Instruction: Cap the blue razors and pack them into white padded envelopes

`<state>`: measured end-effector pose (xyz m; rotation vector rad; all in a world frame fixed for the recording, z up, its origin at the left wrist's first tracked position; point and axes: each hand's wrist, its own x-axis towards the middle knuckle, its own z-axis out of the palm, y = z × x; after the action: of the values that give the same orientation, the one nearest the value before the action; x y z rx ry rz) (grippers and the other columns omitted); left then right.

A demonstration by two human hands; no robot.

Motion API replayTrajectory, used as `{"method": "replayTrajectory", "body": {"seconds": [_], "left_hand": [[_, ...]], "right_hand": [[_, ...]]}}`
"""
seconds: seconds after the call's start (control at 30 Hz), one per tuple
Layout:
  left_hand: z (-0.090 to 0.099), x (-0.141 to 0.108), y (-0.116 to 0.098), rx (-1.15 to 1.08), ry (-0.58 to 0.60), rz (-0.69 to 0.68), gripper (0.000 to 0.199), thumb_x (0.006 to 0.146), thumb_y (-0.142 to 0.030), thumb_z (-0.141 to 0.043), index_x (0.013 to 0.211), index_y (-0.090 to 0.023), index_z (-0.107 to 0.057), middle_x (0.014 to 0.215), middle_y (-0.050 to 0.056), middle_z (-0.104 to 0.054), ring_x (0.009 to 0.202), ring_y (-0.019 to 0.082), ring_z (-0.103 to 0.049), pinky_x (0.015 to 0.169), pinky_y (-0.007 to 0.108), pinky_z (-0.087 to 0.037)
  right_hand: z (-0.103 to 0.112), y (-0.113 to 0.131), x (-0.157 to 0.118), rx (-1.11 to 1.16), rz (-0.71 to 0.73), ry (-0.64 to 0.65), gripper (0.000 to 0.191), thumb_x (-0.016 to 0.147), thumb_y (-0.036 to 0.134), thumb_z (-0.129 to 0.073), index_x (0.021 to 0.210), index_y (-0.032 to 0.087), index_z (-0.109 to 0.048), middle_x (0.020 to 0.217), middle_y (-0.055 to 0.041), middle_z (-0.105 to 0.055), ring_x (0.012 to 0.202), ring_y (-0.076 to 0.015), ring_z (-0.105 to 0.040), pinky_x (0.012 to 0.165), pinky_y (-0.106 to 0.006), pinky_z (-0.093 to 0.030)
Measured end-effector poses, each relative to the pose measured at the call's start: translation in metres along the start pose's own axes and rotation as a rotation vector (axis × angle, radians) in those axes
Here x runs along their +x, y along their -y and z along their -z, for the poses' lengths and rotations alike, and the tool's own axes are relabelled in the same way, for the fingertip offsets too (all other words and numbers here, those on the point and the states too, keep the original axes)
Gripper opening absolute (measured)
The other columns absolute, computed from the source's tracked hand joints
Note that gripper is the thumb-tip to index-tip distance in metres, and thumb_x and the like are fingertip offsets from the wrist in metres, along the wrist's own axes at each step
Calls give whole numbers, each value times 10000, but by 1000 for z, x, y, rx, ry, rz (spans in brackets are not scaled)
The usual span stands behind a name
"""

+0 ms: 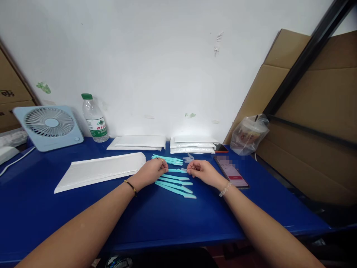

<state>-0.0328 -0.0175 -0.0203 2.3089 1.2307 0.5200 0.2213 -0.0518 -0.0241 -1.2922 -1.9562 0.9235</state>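
On the blue table [156,223] by the white wall [156,74], both hands' fingers [189,170] pinch a turquoise stick [175,170].

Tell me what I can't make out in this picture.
All in the head view:
- Held turquoise tool, handle end: hidden by left hand.
- Clear cap by right hand: too small to judge its fit.
- Nearer phone, upper screen: pixelated.
- White object, far left: cut off by the edge.
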Motion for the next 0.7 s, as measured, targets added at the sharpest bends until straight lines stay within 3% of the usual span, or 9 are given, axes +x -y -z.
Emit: {"method": "replayTrajectory", "body": {"seconds": [0.13,0.4,0.7], "left_hand": [[1,0,2,-23,3,29,178,796,-327,-479,756,-190,-585,777,24,-632,676,160,-554,584,252,-388],[-1,1,2,-109,42,27,203,805,-374,-482,804,-195,-578,753,9,-617,651,145,-542,559,233,-392],[0,2,6,-132,39,64,192,793,-364,-490,796,-192,-575,721,2,-603,631,138,-528,542,229,-391]], "right_hand": [[5,-1,-2,-14,-2,-47,232,805,403,-593,818,173,-615,738,-30,-623,611,-132,-573,571,-269,-461],[2,2,-1,35,-15,7,252,795,406,-598,832,158,-623,737,-31,-618,618,-135,-573,572,-275,-456],[11,4,-4,57,-16,-34,235,788,394,-617,809,160,-612,745,-40,-612,604,-127,-551,575,-269,-440]]}}
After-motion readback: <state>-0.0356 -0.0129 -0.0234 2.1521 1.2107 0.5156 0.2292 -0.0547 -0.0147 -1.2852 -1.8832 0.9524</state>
